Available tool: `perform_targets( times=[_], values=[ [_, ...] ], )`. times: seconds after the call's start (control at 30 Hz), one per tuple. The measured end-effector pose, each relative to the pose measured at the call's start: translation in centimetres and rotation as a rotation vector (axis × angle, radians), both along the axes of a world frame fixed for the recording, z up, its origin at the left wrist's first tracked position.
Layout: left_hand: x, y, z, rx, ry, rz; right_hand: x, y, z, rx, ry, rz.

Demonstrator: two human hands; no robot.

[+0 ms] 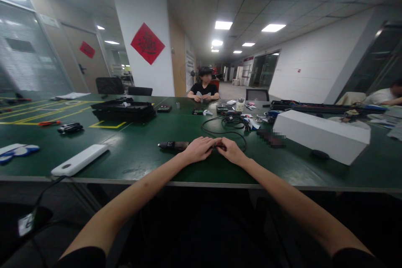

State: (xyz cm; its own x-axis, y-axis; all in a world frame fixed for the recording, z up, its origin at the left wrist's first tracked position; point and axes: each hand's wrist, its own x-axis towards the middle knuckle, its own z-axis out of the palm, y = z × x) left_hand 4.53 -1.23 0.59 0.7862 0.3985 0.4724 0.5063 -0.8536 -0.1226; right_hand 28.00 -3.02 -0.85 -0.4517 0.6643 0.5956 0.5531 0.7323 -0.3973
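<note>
A dark corded hand tool [172, 145] with a tapered black nose lies level on the green table, nose to the left; its exact kind is unclear. My left hand [198, 149] rests over its rear body, with the fingers curved round it and reaching right. At the tail end, my right hand [230, 150] is closed, fingertips pinched where the black cord [241, 137] leaves the tool. The fingertips of both hands nearly meet. My palms hide the middle of the tool and its exact grip points.
A white power strip-like bar [80, 160] lies left, near the table edge. Black trays [124, 111] stand behind it. To the right are a long white box [322, 134] and a dark oval object [319, 154]. Tangled cables [234, 121] lie ahead. A person [205, 88] sits opposite.
</note>
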Motion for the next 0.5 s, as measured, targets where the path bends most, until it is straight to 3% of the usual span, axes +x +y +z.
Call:
perform_targets(
  times=[0.5],
  values=[
    [-0.01, -0.04, 0.13, -0.04, -0.015, 0.003, -0.04, -0.27, 0.42, -0.013, -0.01, 0.019]
  ],
)
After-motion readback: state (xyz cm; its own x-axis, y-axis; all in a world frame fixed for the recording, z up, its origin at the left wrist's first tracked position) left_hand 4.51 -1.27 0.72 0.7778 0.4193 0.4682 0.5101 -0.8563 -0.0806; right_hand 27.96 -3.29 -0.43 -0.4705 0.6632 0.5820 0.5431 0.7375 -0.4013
